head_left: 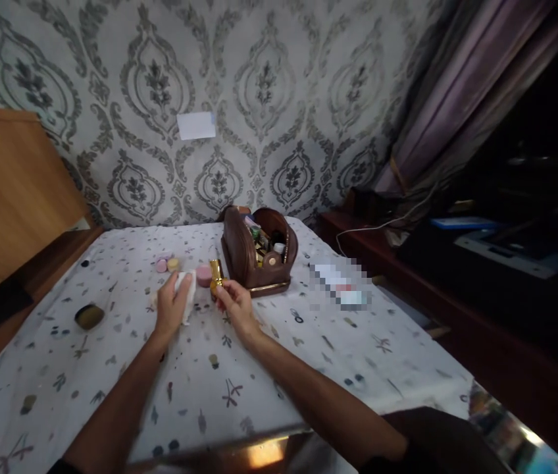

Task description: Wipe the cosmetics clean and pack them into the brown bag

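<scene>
My left hand (170, 306) is closed around a crumpled white wipe or cloth (189, 296). In the fingers of my right hand (238, 307) is a small shiny gold cosmetic bottle (216, 275), held upright just above or on the table; its base is partly hidden by my fingers. Between the hands lies a round pink item (204, 276). Beyond my left hand sit a small lilac item (161, 264) and a yellowish one (174, 264). Close behind my right hand stands an unzipped brown cosmetic bag (239, 257), filled with small bottles and tubes.
A patterned white cloth covers the table (200, 395). On its left lies a dark, rounded flat object (89, 316); a blurred-out item (342, 283) lies right of the bag. A wooden cabinet (17, 204) borders the left, and wallpaper rises behind. A cable (382, 227) runs at right.
</scene>
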{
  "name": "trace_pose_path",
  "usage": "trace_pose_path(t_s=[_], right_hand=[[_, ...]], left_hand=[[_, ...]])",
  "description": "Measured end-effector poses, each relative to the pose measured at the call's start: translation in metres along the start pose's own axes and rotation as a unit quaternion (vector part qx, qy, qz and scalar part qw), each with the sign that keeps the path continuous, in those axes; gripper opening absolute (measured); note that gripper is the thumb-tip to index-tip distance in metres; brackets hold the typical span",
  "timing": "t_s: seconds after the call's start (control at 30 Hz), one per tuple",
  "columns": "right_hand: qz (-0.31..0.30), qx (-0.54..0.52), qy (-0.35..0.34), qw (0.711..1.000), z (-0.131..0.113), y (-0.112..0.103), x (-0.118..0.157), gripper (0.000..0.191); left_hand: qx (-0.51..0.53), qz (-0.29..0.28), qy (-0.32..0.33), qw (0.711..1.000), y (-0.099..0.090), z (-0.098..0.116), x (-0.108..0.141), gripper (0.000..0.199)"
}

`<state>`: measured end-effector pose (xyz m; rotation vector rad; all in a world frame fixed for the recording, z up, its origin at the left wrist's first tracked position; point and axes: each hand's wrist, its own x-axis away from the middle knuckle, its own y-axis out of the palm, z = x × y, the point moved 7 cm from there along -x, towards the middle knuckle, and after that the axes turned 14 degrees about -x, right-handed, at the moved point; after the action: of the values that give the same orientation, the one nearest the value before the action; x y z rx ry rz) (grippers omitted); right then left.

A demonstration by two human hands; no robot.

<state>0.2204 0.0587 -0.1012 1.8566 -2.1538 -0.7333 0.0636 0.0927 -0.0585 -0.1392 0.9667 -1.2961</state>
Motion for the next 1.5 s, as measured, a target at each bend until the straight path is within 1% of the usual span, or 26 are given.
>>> trace_pose_path(t_s=[0.03,0.1,0.17,0.2,0.27,0.3,0.33,0.4,0.47,0.53,0.57,0.63,0.73,0.8,0.87,0.93,0.97,1.03,1.1,1.13,1.17,1.23,1.3,1.33,1.43,1.5], right_hand=[[-0.006,-0.001,0.005,1.0,0.003,0.0,0.0,0.04],[-0.021,-0.003,0.014,1.0,0.008,0.003,0.001,0.042],[-0.045,0.003,0.026,0.999,0.011,0.009,0.003,0.043],[-0.058,0.007,0.032,0.998,0.012,0.011,0.005,0.044],[-0.084,0.016,0.042,0.995,0.014,0.015,0.008,0.045],[-0.098,0.021,0.047,0.994,0.015,0.017,0.01,0.046],[-0.112,0.027,0.05,0.992,0.016,0.018,0.012,0.046],[-0.135,0.039,0.055,0.989,0.018,0.02,0.015,0.044],[-0.154,0.047,0.064,0.985,0.022,0.022,0.017,0.042],[-0.167,0.049,0.074,0.982,0.026,0.024,0.019,0.039],[-0.167,0.046,0.077,0.982,0.027,0.025,0.019,0.036],[-0.147,0.029,0.083,0.985,0.03,0.023,0.019,0.032],[-0.11,-0.005,0.099,0.989,0.032,0.02,0.019,0.039],[-0.115,-0.018,0.112,0.987,0.031,0.022,0.021,0.038],[-0.13,-0.028,0.122,0.983,0.029,0.025,0.023,0.036],[-0.137,-0.042,0.137,0.98,0.027,0.026,0.024,0.039],[-0.135,-0.049,0.146,0.979,0.027,0.026,0.024,0.041],[-0.123,-0.062,0.163,0.977,0.027,0.025,0.024,0.043],[-0.106,-0.067,0.172,0.977,0.028,0.022,0.023,0.041],[-0.099,-0.067,0.172,0.978,0.027,0.021,0.023,0.04],[-0.096,-0.066,0.173,0.978,0.027,0.02,0.023,0.04],[-0.096,-0.063,0.175,0.978,0.028,0.019,0.022,0.04],[-0.1,-0.065,0.178,0.977,0.03,0.019,0.022,0.041],[-0.101,-0.068,0.177,0.977,0.031,0.019,0.021,0.042],[-0.099,-0.082,0.164,0.978,0.032,0.019,0.02,0.049],[-0.1,-0.083,0.16,0.979,0.032,0.02,0.02,0.05]], left_hand=[[0.027,0.004,-0.001,1.0,-0.001,0.002,0.0,0.03],[0.063,-0.008,0.032,0.997,0.001,0.011,0.001,0.029],[0.077,-0.04,0.077,0.993,0.009,0.021,0.004,0.03],[0.079,-0.059,0.089,0.991,0.014,0.025,0.006,0.035],[0.076,-0.091,0.086,0.989,0.022,0.026,0.009,0.051],[0.072,-0.103,0.076,0.989,0.024,0.025,0.01,0.057],[0.067,-0.11,0.064,0.99,0.025,0.024,0.01,0.058],[0.055,-0.106,0.043,0.992,0.023,0.021,0.009,0.049],[0.052,-0.083,0.019,0.995,0.018,0.017,0.006,0.032],[0.056,-0.054,-0.007,0.997,0.013,0.012,0.003,0.023],[0.059,-0.041,-0.019,0.997,0.01,0.009,0.001,0.024],[0.065,-0.02,-0.043,0.997,0.007,0.002,-0.001,0.029],[0.098,-0.012,-0.103,0.99,0.007,-0.011,-0.002,0.04],[0.133,-0.018,-0.15,0.98,0.008,-0.018,-0.001,0.044],[0.154,-0.022,-0.179,0.971,0.008,-0.021,0.0,0.047],[0.148,-0.026,-0.17,0.974,0.007,-0.017,0.001,0.047],[0.134,-0.034,-0.146,0.98,0.007,-0.012,0.001,0.046],[0.095,-0.061,-0.064,0.992,0.009,0.002,0.001,0.038],[0.062,-0.093,0.019,0.994,0.014,0.017,0.003,0.032],[0.05,-0.103,0.044,0.992,0.016,0.021,0.005,0.033],[0.044,-0.107,0.055,0.992,0.018,0.023,0.005,0.035],[0.039,-0.097,0.042,0.994,0.017,0.022,0.005,0.031],[0.041,-0.074,0.007,0.996,0.013,0.015,0.003,0.022],[0.045,-0.061,-0.008,0.997,0.011,0.012,0.002,0.021],[0.065,-0.035,-0.04,0.996,0.007,0.003,0.0,0.031],[0.088,-0.027,-0.073,0.993,0.007,-0.005,-0.001,0.039]])
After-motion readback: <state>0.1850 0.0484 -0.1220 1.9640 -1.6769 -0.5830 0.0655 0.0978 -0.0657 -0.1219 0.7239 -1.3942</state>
